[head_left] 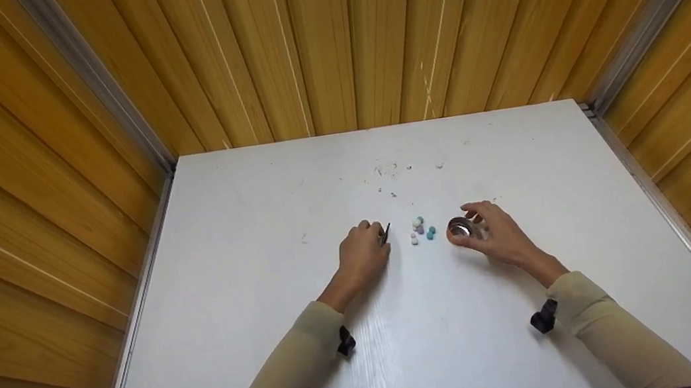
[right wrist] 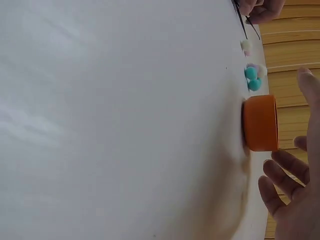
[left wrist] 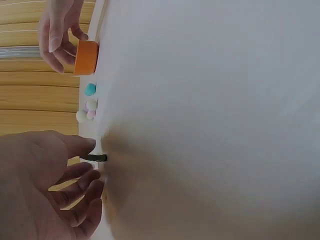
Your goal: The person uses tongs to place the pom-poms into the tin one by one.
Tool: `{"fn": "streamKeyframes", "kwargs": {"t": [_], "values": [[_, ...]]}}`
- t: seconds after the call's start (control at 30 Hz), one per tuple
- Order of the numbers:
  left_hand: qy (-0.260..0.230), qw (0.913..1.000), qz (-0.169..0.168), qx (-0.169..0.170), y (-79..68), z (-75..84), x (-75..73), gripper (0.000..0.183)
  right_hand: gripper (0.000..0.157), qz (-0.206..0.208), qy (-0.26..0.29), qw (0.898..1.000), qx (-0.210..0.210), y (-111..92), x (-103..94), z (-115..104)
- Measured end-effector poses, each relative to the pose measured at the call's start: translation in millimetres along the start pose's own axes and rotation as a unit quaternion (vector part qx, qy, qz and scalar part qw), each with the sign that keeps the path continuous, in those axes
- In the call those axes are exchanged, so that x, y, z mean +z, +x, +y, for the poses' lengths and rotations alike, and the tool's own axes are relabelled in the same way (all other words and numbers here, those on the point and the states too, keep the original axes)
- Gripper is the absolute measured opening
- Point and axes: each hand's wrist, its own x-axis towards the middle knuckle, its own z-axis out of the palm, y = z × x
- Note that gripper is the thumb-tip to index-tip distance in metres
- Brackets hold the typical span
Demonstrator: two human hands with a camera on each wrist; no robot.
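1. Your left hand (head_left: 363, 250) is just above the white table (head_left: 224, 236), its thumb and fingers bent around a thin, dark two-pronged tool (head_left: 389, 233). You have it between thumb and fingers, but whether they pinch it I cannot tell.
2. The tool's prongs stand apart and point away from you, their tips near the small balls.
3. Your right hand (head_left: 492, 233) is at the orange cup (left wrist: 86, 58), fingers loosely spread and not clenched. The right wrist view shows your thumb clear of the cup; whether a fingertip touches its rim I cannot tell.
4. The cup stands upright on the table, its shiny inside visible from above.
5. Between your hands lie the balls: teal balls (right wrist: 251, 73) nearest the cup, with white, pink and purple ones beside them.
6. You wear beige sleeves (head_left: 298, 344); wood-grained panels (head_left: 326, 43) rise beyond the table.
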Motion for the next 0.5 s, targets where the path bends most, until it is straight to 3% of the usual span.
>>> {"fn": "streamKeyframes", "kwargs": {"t": [0.2,0.5], "values": [[-0.004,0.9997,0.003,0.023,6.7,-5.6,2.9,0.012,0.077,0.01,0.022,1.0,-0.002,-0.5,9.3,4.0],[-0.037,0.9983,-0.007,0.044,10.2,-15.6,-0.1,0.008,0.073,-0.011,0.106,0.99,0.095,-0.7,16.0,9.8]]}}
